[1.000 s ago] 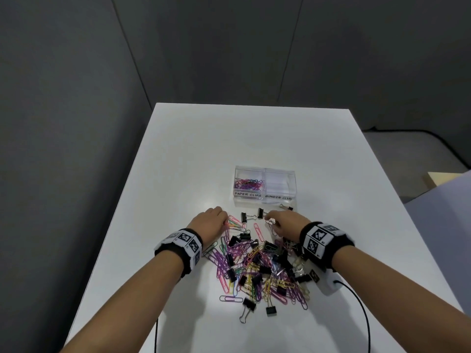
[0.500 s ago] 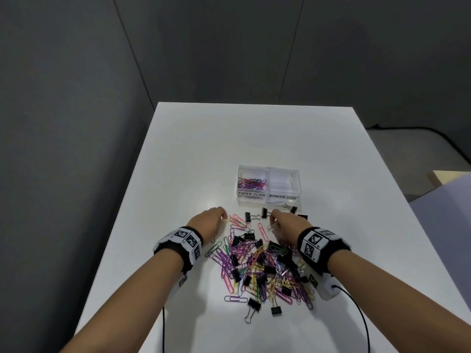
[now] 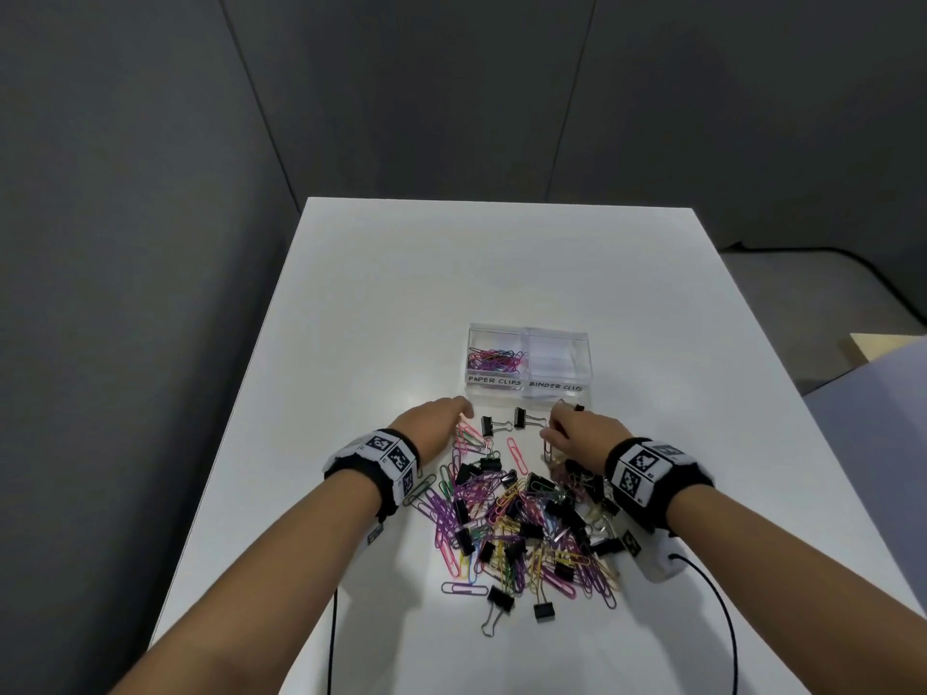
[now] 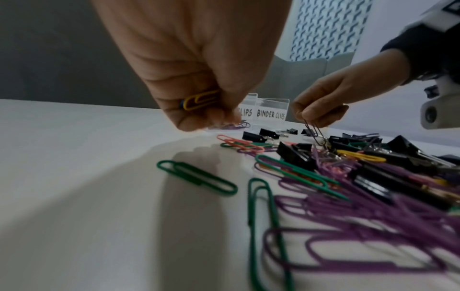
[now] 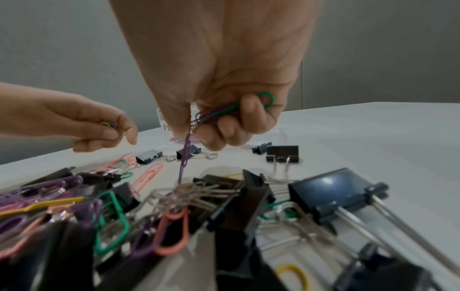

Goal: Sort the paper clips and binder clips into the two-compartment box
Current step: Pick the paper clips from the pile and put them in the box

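A clear two-compartment box (image 3: 529, 388) stands on the white table; its left half, marked PAPER CLIPS, holds coloured paper clips (image 3: 494, 361), and nothing shows in its right half, marked BINDER CLIPS. A mixed pile of paper clips and black binder clips (image 3: 521, 514) lies in front of it. My left hand (image 3: 436, 423) is curled round a yellow paper clip (image 4: 199, 99) and others, just left of the pile's far edge. My right hand (image 3: 577, 433) grips a bunch of purple and green paper clips (image 5: 224, 112) and pinches one purple clip (image 5: 185, 155) hanging down above the pile.
Loose black binder clips (image 3: 524, 418) lie between my hands just before the box. A black cable (image 3: 722, 624) trails from my right wrist over the table's near right. The table's left edge (image 3: 241, 423) drops off beside my left arm.
My right hand has moved slightly forward and right toward the box, lifting a purple clip off the pile. My left hand has barely shifted.
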A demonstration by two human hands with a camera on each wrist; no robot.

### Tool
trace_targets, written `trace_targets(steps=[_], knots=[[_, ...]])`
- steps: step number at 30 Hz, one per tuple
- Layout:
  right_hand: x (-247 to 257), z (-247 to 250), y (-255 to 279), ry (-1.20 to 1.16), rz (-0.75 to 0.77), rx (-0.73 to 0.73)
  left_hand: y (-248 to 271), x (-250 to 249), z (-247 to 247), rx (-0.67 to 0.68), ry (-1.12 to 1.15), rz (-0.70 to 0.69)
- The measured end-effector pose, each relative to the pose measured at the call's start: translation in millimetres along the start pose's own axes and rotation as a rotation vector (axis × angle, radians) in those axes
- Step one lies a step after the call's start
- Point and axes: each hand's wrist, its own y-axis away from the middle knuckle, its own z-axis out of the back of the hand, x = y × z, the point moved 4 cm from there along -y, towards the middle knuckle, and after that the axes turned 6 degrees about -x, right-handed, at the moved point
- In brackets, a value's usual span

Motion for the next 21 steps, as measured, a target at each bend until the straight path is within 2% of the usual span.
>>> trace_targets(steps=[4,7,11,17,21], knots=[[-3,6,5,0.071,0.003,-0.005,-3,-4,-1,0.038,-0.116,-0.077],[-5,6,4,0.056,-0.051,0.013,-8,-2,-5,0.08,-0.232,-0.114],[1,-6,-2,-0.047,-0.094,-0.001,-12,-6,-8,0.043,-0.216,-0.107],[1,4,-1,-0.111,-0.067,-0.129,-10,-1,-12,0.048,-0.195,-0.095],[-14,13,1,-0.109,-0.062,-0.073,-6,3,-9,0.046,-0.128,-0.027]])
